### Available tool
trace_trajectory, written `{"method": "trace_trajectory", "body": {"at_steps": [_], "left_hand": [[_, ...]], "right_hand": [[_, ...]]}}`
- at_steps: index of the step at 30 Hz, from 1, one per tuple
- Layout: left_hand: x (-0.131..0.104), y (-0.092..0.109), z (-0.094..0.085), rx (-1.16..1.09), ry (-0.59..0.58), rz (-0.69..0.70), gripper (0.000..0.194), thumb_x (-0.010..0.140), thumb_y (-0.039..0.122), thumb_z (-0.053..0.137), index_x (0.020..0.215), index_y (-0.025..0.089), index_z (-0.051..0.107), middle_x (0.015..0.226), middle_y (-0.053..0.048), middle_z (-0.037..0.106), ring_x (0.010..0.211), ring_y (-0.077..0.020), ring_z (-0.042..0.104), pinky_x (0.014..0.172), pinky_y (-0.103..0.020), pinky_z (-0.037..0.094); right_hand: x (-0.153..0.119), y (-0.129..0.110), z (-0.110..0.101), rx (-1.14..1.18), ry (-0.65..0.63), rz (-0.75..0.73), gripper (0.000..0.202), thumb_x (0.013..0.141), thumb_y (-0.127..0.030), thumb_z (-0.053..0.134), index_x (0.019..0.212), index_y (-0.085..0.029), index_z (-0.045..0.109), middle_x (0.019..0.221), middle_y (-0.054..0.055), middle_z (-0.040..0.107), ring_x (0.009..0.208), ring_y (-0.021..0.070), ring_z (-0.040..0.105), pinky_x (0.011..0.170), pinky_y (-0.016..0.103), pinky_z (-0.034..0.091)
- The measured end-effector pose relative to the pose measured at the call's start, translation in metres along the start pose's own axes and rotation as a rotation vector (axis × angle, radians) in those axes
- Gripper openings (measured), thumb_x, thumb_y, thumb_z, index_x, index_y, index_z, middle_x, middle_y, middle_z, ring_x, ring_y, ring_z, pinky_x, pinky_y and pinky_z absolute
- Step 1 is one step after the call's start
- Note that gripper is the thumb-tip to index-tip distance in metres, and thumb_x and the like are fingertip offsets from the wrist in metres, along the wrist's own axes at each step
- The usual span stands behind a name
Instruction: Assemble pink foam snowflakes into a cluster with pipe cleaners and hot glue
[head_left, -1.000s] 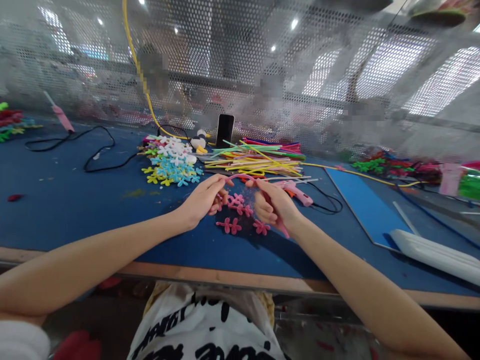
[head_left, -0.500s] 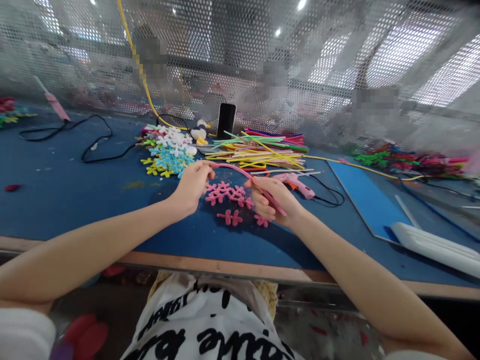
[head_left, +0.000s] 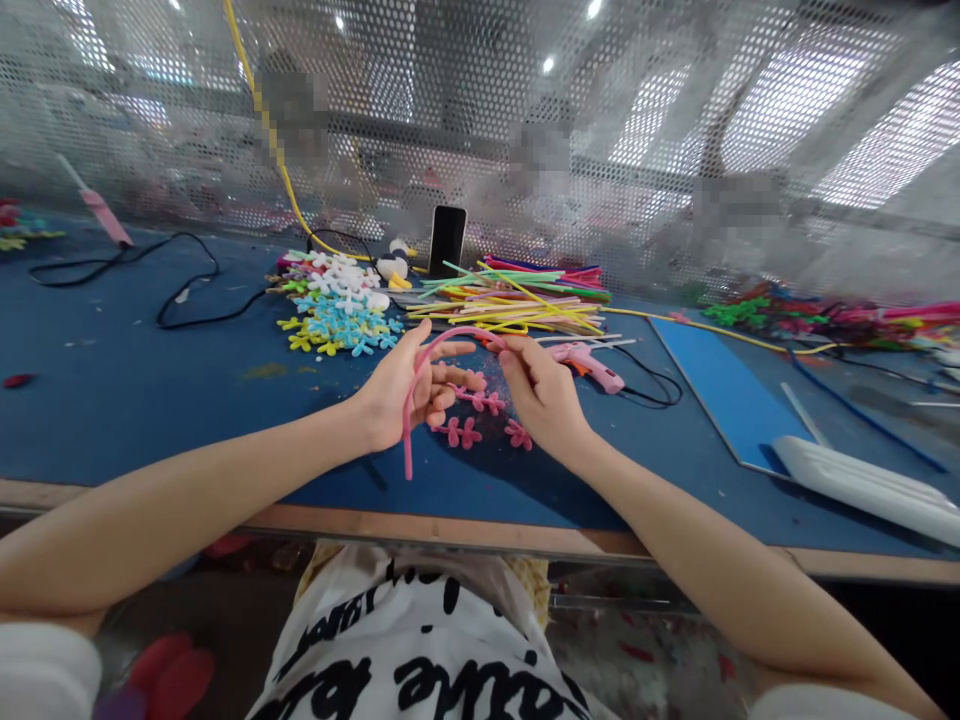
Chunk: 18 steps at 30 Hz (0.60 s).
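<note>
A pink pipe cleaner (head_left: 409,425) arches between my hands, its left end hanging down across my left palm. My left hand (head_left: 409,390) has its fingers spread, with the pipe cleaner lying over it near the thumb. My right hand (head_left: 541,392) pinches the other end between thumb and fingers. Beneath and between the hands, several pink flower shapes (head_left: 460,433) lie on the blue table (head_left: 187,400); my left fingers partly hide some of them. A pink glue gun (head_left: 589,365) rests just beyond my right hand.
Behind my hands are a pile of coloured pipe cleaners (head_left: 525,300), white, blue and yellow flower shapes (head_left: 337,300) and an upright phone (head_left: 448,240). On the right lie a blue board (head_left: 720,400) and a white object (head_left: 862,485). Black cables cross the table.
My left hand has opened from its pinch, and the pipe cleaner's left end now hangs down over it. My right hand has moved its grip to the other end of the arch.
</note>
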<state>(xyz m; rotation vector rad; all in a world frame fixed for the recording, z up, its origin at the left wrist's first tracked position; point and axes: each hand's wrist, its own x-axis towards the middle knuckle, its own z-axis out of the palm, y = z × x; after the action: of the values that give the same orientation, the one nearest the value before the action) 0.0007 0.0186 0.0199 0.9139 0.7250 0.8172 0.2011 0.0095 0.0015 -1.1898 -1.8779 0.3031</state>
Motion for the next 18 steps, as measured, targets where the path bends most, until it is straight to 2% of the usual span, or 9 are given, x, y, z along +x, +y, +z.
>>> {"method": "trace_trajectory", "body": {"at_steps": [2,4,9,13,16,18], "left_hand": [[0.002,-0.003,-0.002,-0.017,-0.017,-0.021,0.058,0.095,0.067,0.034,0.119,0.021,0.06,0.08,-0.008,0.07,0.043,-0.0104,0.042,0.036,-0.02,0.033],[0.004,-0.007,-0.003,-0.003,0.016,0.025,0.052,0.096,0.062,0.038,0.119,0.02,0.06,0.076,-0.006,0.068,0.043,-0.0103,0.043,0.036,-0.02,0.035],[0.007,-0.01,-0.003,0.021,0.182,0.209,0.04,0.099,0.051,0.043,0.115,0.018,0.059,0.072,-0.002,0.064,0.041,-0.0081,0.041,0.035,-0.018,0.035],[0.009,-0.012,-0.004,0.137,0.209,0.268,0.031,0.1,0.041,0.044,0.121,0.022,0.056,0.08,-0.002,0.066,0.042,-0.0072,0.044,0.036,-0.018,0.037],[0.011,-0.016,-0.007,0.336,0.214,0.309,0.028,0.1,0.035,0.043,0.12,0.022,0.056,0.088,-0.002,0.065,0.044,-0.0071,0.047,0.038,-0.02,0.04],[0.012,-0.018,-0.009,0.526,0.159,0.333,0.028,0.099,0.038,0.046,0.116,0.02,0.059,0.087,-0.002,0.065,0.046,-0.008,0.049,0.042,-0.021,0.041]], "right_hand": [[-0.004,-0.002,-0.002,-0.085,-0.018,-0.057,0.03,0.103,-0.038,0.039,0.12,-0.021,0.058,0.106,0.011,0.071,0.091,0.0229,0.066,0.078,0.032,0.048],[-0.006,-0.003,-0.003,-0.151,-0.024,-0.105,0.027,0.103,-0.035,0.038,0.118,-0.022,0.056,0.112,0.012,0.072,0.089,0.0225,0.067,0.077,0.032,0.048],[-0.002,0.006,-0.002,-0.253,0.023,-0.171,0.029,0.104,-0.034,0.038,0.112,-0.019,0.062,0.086,0.007,0.074,0.068,0.019,0.066,0.063,0.029,0.045],[0.003,0.012,0.0,-0.273,-0.044,-0.186,0.027,0.103,-0.031,0.043,0.114,-0.021,0.066,0.099,0.007,0.078,0.079,0.0195,0.071,0.071,0.028,0.049],[0.003,0.014,0.002,-0.316,-0.15,-0.206,0.026,0.102,-0.026,0.044,0.112,-0.022,0.068,0.108,0.007,0.078,0.095,0.0213,0.073,0.077,0.028,0.05],[0.002,0.013,0.004,-0.341,-0.209,-0.232,0.027,0.102,-0.023,0.043,0.111,-0.022,0.068,0.111,0.006,0.077,0.099,0.0212,0.072,0.079,0.028,0.05]]}}
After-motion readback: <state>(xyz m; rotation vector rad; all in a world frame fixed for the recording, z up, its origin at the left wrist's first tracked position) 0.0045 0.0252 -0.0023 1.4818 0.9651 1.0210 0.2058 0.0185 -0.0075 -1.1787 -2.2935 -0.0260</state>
